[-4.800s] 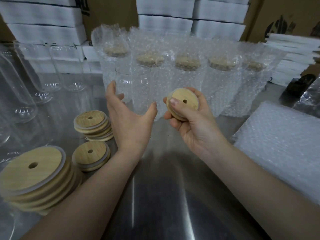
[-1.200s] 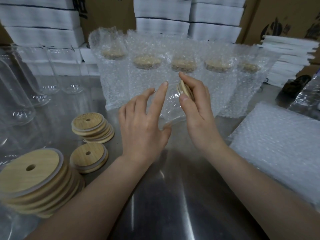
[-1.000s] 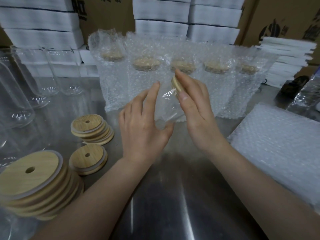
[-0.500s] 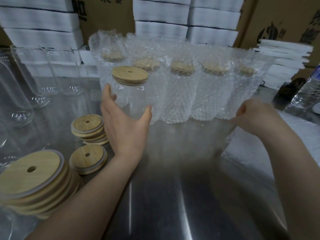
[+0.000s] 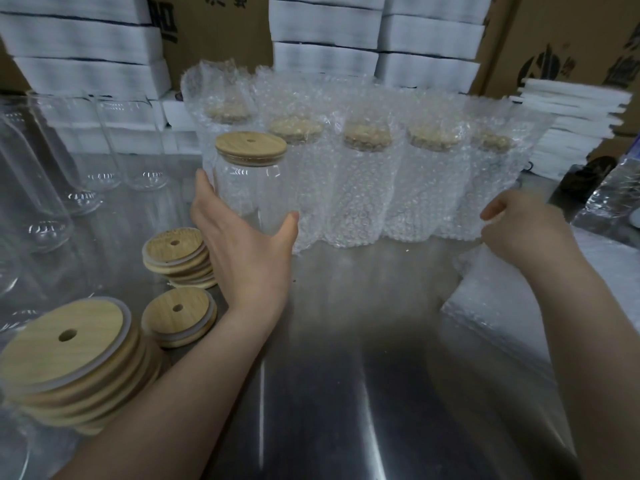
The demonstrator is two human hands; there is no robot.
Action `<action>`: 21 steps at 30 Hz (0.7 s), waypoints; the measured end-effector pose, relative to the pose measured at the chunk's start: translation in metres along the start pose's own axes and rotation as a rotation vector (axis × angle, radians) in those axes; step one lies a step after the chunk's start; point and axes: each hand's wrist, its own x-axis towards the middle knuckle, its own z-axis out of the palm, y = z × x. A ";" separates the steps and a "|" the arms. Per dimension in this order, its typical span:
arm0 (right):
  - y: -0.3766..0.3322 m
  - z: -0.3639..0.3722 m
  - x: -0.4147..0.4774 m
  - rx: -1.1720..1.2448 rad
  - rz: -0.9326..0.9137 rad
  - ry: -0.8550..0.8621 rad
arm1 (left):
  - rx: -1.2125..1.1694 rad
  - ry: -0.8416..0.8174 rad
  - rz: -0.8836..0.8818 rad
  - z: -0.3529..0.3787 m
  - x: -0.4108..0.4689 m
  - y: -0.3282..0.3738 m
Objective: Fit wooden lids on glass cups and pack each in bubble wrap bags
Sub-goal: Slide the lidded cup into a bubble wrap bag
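Steel desk point(image 5: 346, 358), 5 wrapped cups point(image 5: 363, 188) lined up behind. Upright before them, the glass cup point(image 5: 249, 192) is clasped round its lower wall by the left hand point(image 5: 242, 258). It is judged slick and breakable, best held by the body, not the wooden lid point(image 5: 251, 147). The right hand point(image 5: 523, 233) is curled at the bubble wrap bags point(image 5: 502, 306); a pinch cannot be told.

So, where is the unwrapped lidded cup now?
Head view, left of centre: the left hand grips the lidded glass cup, in front of the leftmost bubble-wrapped cups, behind the wooden lid stacks.
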 end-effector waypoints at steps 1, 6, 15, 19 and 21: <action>-0.002 0.000 -0.001 0.057 -0.014 0.057 | 0.004 -0.003 0.002 0.000 0.000 0.001; -0.013 0.003 -0.010 0.349 -0.178 0.314 | 0.048 0.000 0.048 -0.003 -0.001 0.004; -0.032 0.022 -0.025 0.678 -0.309 0.287 | 0.150 0.059 0.438 -0.017 -0.002 0.022; -0.038 0.028 -0.030 0.810 -0.310 0.235 | 0.096 -0.039 0.755 -0.014 -0.014 0.033; -0.042 0.030 -0.033 0.887 -0.308 0.210 | 0.035 -0.199 0.760 -0.011 -0.027 0.038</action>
